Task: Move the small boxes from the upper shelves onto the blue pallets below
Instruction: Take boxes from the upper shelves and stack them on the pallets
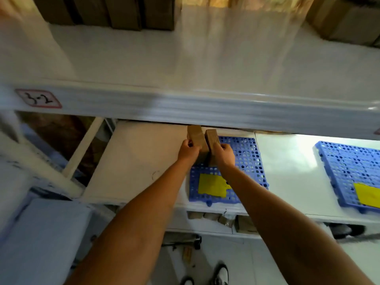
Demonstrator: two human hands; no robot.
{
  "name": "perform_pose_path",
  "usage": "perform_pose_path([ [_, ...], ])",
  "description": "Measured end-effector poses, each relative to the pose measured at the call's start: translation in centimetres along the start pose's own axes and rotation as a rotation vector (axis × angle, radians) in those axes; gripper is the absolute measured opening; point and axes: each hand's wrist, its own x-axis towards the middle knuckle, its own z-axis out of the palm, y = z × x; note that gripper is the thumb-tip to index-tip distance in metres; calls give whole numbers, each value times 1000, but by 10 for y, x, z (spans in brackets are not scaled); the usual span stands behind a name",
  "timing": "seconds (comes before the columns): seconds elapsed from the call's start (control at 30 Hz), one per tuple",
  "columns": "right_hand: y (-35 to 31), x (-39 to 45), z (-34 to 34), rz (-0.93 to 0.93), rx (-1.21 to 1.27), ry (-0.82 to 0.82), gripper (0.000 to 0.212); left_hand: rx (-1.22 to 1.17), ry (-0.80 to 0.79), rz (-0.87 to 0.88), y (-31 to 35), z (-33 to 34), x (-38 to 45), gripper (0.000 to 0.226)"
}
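- The left hand (188, 150) grips a small brown box (195, 134), fingers curled round it.
- The right hand (225, 154) grips a second box (211, 137), just beside the first.
- Both boxes are held above the far left corner of a blue pallet (246, 157) on the lower shelf (139, 161).

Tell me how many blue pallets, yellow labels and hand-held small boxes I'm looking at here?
Blue pallets: 2, near pallet and far-right pallet
Yellow labels: 2, near label and right label
Small boxes in hands: 2, left box and right box
Total: 6
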Motion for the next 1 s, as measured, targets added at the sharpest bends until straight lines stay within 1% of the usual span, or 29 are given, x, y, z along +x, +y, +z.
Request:
perform_pose_path([
  [0.07,-3,1,0,8,11,-5,36,-3,-7,18,3,2,1,49],
  [0.2,-11,6,-3,9,36,-29,43,25,-37,36,6,2,2,45],
  [0.37,-4,5,-8,40,70,-65,47,24,-33,41,5,3,-4,40],
  [0.5,-2,2,-8,26,79,-77,45,16,-5,47,3,4,-8,40],
  [0.6,-2,0,-11,6,64,-91,39,8,-23,57,1,4,-7,39],
  [0.67,-4,-3,-14,-16,19,-95,31,12,-31,67,2,3,-7,37],
  [0.73,-6,-7,-18,-46,-36,-84,22,33,-39,77,4,0,-9,44],
  [0.83,-14,-17,-29,-72,-98,-47,30,123,-33,91,8,-9,-17,58],
  [0.93,-23,-39,-46,-119,-242,-17,43,265,-19,173,12,-22,-30,57],
  [1.0,-33,-59,-55,-164,-366,-5,46,360,-16,230,20,-32,-43,57],
])
